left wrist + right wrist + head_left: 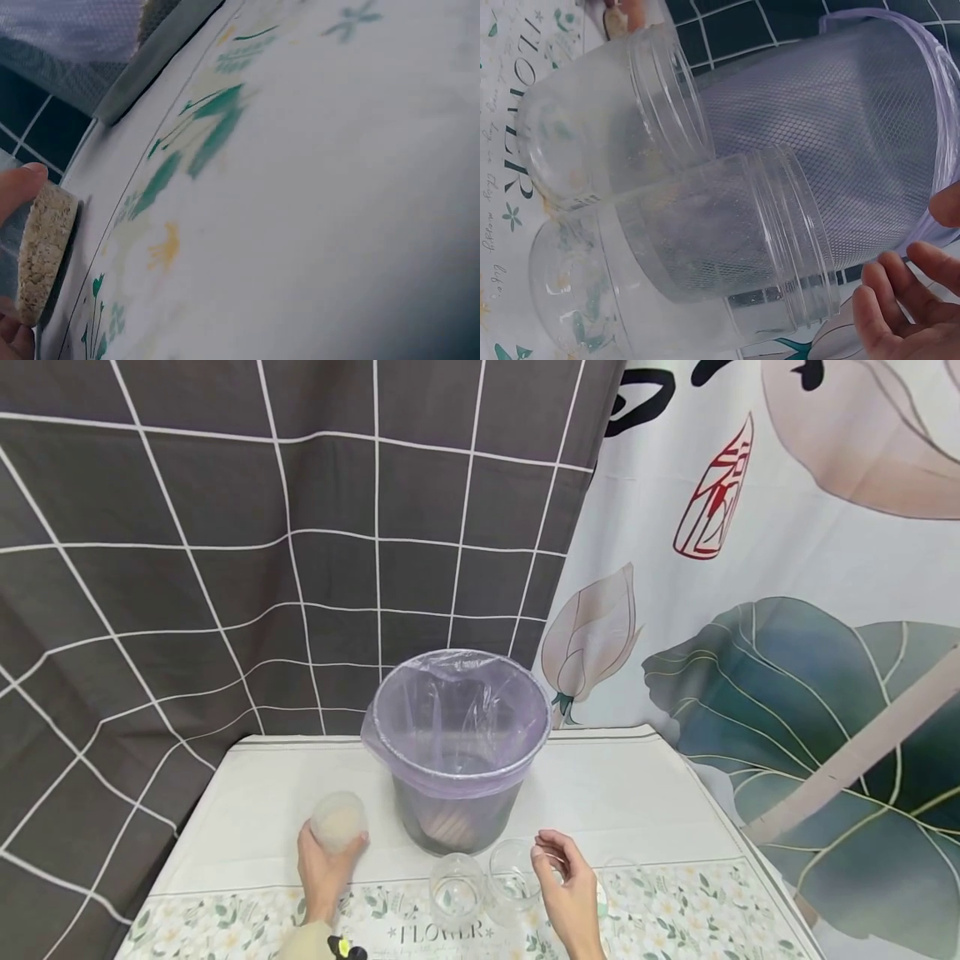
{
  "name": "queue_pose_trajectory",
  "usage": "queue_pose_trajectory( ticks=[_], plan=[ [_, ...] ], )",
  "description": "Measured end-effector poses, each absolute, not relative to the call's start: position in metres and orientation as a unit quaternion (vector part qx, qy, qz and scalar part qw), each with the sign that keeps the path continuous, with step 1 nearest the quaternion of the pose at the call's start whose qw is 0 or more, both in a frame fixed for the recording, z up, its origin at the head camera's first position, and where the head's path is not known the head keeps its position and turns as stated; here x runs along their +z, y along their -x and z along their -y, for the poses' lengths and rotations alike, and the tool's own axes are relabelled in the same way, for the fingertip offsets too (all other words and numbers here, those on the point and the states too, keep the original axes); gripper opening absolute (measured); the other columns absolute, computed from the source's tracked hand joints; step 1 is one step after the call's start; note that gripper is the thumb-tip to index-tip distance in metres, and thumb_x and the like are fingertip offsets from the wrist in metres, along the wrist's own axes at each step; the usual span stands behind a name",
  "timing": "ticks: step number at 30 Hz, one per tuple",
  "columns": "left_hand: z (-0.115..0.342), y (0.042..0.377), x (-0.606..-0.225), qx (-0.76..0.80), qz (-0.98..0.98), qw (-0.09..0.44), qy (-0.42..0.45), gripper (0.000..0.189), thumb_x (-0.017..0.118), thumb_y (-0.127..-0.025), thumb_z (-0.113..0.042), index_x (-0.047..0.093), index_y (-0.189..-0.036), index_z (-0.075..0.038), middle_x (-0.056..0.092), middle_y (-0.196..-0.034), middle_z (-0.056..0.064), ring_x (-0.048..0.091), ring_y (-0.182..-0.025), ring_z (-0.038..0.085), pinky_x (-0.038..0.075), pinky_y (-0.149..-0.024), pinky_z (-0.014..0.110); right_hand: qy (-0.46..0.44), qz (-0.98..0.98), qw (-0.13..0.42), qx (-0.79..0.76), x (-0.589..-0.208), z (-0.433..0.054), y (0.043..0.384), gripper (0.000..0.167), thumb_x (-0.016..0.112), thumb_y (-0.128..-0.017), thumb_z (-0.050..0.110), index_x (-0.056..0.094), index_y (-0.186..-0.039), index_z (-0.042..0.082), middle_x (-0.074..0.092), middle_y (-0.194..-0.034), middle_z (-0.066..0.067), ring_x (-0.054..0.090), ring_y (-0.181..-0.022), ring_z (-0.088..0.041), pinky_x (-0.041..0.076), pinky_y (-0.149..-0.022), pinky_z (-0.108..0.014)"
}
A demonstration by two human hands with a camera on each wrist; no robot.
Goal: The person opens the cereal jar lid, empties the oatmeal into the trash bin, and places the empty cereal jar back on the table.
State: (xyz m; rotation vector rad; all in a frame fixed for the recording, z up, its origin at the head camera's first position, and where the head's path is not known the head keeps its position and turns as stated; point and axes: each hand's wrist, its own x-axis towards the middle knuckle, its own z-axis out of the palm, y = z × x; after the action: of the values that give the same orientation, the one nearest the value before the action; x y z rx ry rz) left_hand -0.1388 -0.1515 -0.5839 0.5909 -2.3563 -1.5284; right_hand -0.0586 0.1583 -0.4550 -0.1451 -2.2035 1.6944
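Note:
My left hand (324, 864) grips a clear jar (339, 820) at the left of the table, its fingers and thumb around the sides. Beige, flaky contents (46, 251) that look like oats lie in the jar in the left wrist view. Two clear plastic jars, a left one (456, 889) and a right one (513, 881), stand uncapped side by side in front of the bin. Just right of them, my right hand (567, 889) hovers with loosely bent fingers and holds nothing. The right wrist view shows its fingers (900, 289) apart from the jar rims.
A grey mesh bin (457, 814) lined with a purple plastic bag (459, 781) stands at the table's back middle. The table (600, 785) wears a white, flower-printed cover. A dark grid curtain (322, 568) and a lotus-printed curtain (787, 693) hang behind.

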Motion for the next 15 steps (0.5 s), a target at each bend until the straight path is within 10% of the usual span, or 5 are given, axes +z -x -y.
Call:
queue_pose_trajectory(
  ticks=[15],
  plan=[
    [0.123,0.101,-0.561,-0.500,0.833,0.200,-0.129,0.099,0.084,-0.060,-0.036,0.029,-0.136,-0.004,0.037,-0.128,0.017,0.040,-0.118,0.040,0.035,-0.097,0.058,0.038,0.770,0.176,0.612,-0.455,-0.156,0.057,0.021,0.061,-0.083,-0.003,0.060,-0.103,0.000,0.062,-0.098,-0.007,0.060,-0.090,-0.020,0.051,-0.078,-0.021]
  ],
)
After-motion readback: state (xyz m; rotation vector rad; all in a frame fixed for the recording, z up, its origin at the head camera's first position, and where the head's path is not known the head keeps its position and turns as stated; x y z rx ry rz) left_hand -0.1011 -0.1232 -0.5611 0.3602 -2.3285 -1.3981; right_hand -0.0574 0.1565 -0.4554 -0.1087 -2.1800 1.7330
